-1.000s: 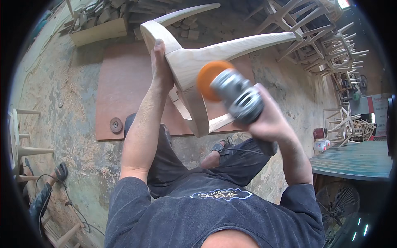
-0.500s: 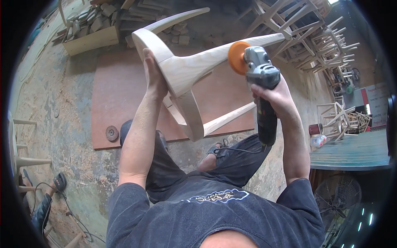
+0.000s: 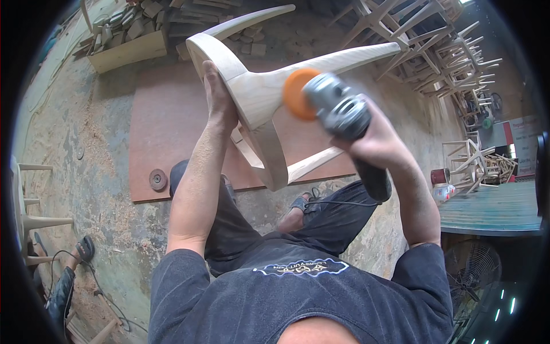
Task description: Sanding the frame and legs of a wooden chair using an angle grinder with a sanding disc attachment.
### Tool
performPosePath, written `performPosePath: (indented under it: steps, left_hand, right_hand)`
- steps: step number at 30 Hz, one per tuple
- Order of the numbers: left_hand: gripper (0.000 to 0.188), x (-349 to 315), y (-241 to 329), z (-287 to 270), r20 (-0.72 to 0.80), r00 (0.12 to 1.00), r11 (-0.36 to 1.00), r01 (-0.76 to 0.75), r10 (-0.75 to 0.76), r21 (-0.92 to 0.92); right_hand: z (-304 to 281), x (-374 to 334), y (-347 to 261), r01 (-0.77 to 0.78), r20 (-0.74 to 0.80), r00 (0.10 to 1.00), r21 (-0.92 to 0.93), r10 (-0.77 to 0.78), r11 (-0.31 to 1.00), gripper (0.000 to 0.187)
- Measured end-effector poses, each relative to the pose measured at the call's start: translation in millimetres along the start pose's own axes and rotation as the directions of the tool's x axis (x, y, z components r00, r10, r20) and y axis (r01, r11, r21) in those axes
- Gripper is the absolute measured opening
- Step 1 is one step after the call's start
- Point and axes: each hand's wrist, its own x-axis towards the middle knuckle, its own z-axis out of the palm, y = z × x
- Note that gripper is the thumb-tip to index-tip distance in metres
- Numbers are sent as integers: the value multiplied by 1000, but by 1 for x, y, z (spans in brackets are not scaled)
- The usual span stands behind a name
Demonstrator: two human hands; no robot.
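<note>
A pale wooden chair frame (image 3: 255,94) with curved legs is held tilted over a reddish-brown board on the floor. My left hand (image 3: 219,94) is closed round its left edge, near the joint of two legs. In my right hand (image 3: 381,135) is an angle grinder (image 3: 338,106), gripped round its body, with its dark handle pointing down toward my knee. Its orange disc (image 3: 300,94) is at the wide part of the frame, by the base of the long right leg; whether it touches the wood I cannot tell. The grinder looks smeared by motion.
The board (image 3: 166,114) carries a round sanding disc (image 3: 157,179). At the back left stands a wooden box (image 3: 129,51) of offcuts; stacked chair frames (image 3: 424,34) fill the back right. A green-topped table (image 3: 492,209) and a fan (image 3: 472,272) stand right. Another person's foot (image 3: 85,249) shows left.
The grinder has moved left and slightly down along the chair frame, from the long leg toward the wide joint, and is tilted more. My left hand keeps its hold.
</note>
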Motion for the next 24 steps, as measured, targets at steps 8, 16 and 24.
performPosePath:
  steps: [8,16,24]
  left_hand:
    - [92,-2,-3,5,-42,999,999,20,-19,39]
    - [90,-3,-5,0,-27,1000,998,14,-12,57]
    - [85,-5,-2,8,-94,995,998,48,-44,44]
  right_hand:
    - [14,-18,-5,-10,90,996,13,9,1000,59]
    - [8,-11,-11,-29,193,981,4,28,1000,58]
    - [-36,-2,2,-183,-59,978,225,201,957,48]
